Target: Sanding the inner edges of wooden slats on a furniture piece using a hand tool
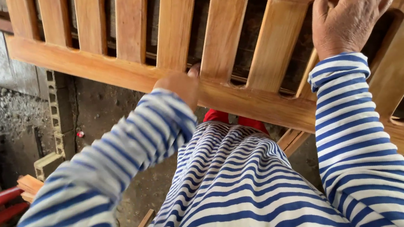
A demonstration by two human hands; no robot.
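In a rough workshop with dirt floor (105, 109), slatted wooden panel (235, 49) held up tilted, left hand (178, 86) gripping its lower rail, right hand (352, 7) spread flat on wood, concrete blocks (57, 114) behind.

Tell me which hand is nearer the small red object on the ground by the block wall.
Left. The left hand grips the wooden panel's lower rail, nearer the red object; the right hand rests flat on the panel's far side.
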